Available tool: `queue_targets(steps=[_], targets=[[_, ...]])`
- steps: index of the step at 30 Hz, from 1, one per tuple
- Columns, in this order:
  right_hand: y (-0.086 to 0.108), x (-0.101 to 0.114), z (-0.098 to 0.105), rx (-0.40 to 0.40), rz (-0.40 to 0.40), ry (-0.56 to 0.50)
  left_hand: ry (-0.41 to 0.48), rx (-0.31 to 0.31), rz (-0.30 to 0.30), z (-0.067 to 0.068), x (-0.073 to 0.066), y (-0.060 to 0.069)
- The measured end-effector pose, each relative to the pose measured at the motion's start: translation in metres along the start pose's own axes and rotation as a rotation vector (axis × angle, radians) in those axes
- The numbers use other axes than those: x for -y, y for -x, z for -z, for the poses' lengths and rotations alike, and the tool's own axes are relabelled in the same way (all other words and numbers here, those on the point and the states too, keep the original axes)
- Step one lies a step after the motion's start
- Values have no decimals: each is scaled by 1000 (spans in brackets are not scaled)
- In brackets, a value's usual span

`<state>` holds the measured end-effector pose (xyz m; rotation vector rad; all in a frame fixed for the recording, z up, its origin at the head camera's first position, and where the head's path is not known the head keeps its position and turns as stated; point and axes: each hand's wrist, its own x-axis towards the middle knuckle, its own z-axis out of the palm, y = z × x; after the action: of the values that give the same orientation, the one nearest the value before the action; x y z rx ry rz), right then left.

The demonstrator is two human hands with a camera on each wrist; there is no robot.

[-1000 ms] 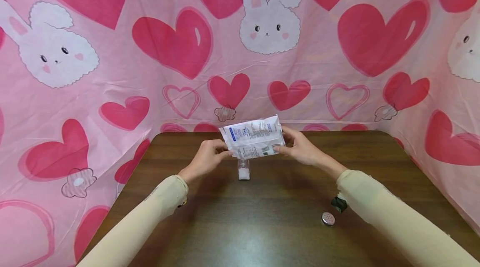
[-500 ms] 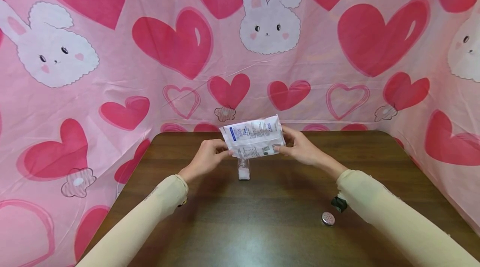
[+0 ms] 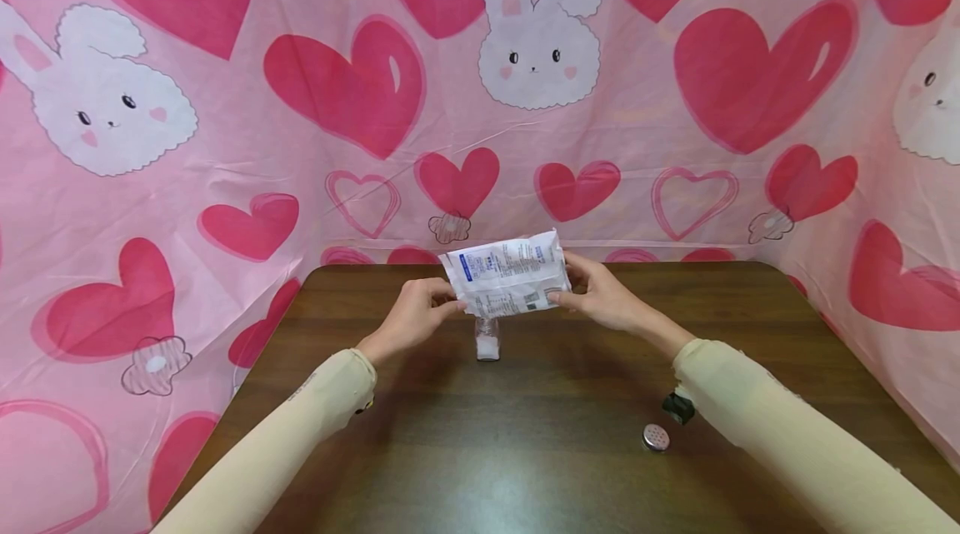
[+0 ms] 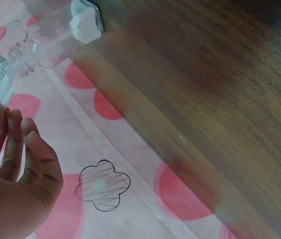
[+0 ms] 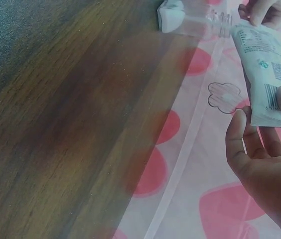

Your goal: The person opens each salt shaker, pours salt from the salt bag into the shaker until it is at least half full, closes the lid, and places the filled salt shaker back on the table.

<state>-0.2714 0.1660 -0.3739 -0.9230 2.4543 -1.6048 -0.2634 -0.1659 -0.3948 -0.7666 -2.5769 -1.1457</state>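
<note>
A white printed plastic bag [image 3: 510, 274] is held tilted in the air between both hands. My left hand [image 3: 408, 313] pinches its left end, and my right hand [image 3: 603, 292] grips the right end, thumb on the near face. Under the bag's lower left corner stands a small clear bottle [image 3: 487, 342] with white contents in its bottom. Seen from the right wrist, that corner is at the threaded mouth of the bottle [image 5: 193, 22], and a pale streak shows inside the bottle. The bag hides the mouth in the head view.
A round silver lid with holes [image 3: 656, 437] lies on the brown wooden table [image 3: 465, 451], near the right forearm. Behind and beside the table hangs a pink cloth [image 3: 630, 117] with hearts and rabbits. A dark object [image 3: 678, 408] shows under the right sleeve.
</note>
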Motion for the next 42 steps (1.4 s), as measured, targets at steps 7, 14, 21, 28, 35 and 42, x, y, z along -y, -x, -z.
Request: queue_targets(steps=[7, 14, 21, 28, 35, 42], targets=[[0, 1, 0, 6, -4, -2, 3, 0, -1, 0, 0, 0], [0, 1, 0, 4, -2, -5, 3, 0, 0, 0, 2, 1], [1, -1, -1, 4, -8, -7, 8, 7, 5, -1, 3, 2], [1, 1, 0, 1, 11, 2, 7, -1, 1, -1, 2, 1], [1, 1, -1, 4, 10, -4, 3, 1, 6, 0, 1, 2], [1, 1, -2, 1, 11, -3, -3, -6, -3, 0, 1, 3]])
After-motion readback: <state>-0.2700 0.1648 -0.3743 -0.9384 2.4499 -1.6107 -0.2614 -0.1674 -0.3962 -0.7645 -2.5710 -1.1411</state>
